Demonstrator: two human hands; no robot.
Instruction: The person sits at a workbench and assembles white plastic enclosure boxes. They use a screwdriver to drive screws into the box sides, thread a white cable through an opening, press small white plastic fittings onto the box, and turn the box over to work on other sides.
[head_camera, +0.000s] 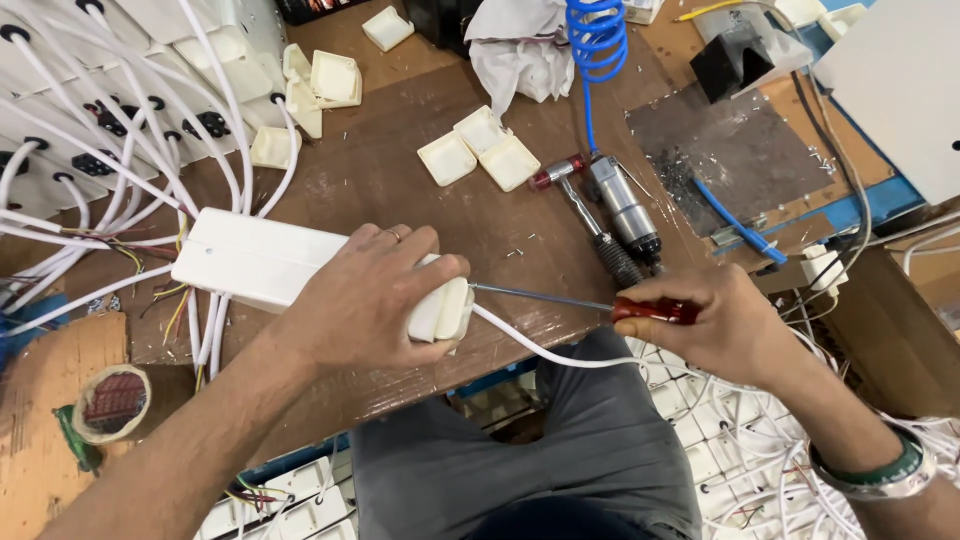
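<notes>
While the left hand clamps its fingers over the white power strip on the workbench | right hand fisted on red-handled screwdriver | tip at strip's end cap, contact seemingly hidden | white cable trails below.

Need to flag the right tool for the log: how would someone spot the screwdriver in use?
On the brown wooden workbench, the left hand presses down a long white plastic box. The red-handled screwdriver pokes into its end cap, gripped by the right hand; unlike the grey pneumatic driver behind, it is thin.
</notes>
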